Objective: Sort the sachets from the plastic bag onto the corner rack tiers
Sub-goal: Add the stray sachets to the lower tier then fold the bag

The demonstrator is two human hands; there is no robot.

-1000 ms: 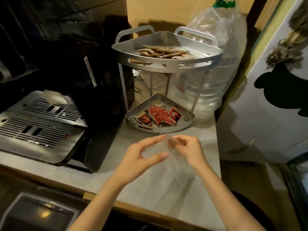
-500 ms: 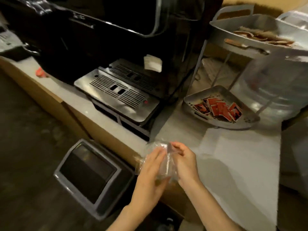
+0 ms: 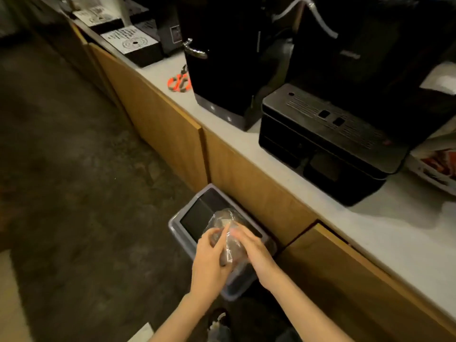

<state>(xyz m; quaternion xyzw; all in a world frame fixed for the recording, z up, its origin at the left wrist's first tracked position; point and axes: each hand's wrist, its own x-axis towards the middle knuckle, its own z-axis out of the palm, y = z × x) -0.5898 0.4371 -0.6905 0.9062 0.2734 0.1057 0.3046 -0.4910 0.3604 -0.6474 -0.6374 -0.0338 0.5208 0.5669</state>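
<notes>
Left hand [image 3: 209, 257]: fingers curled around the crumpled plastic bag [image 3: 228, 239].
Right hand [image 3: 251, 248]: pressed to the bag's right side, gripping it.
Bag: between both hands, above the grey bin [image 3: 191, 213].
Rack tier [image 3: 429, 172]: far right on counter [image 3: 394, 223], red sachets [image 3: 441, 161] inside.

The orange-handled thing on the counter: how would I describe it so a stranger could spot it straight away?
Follow the long pale countertop above the wooden cabinet fronts, away from the hands, to the tall black machine. Just left of its base, near the counter's front edge, lie scissors. Their bright orange handles are the only vivid colour among the black and grey items there.
</notes>
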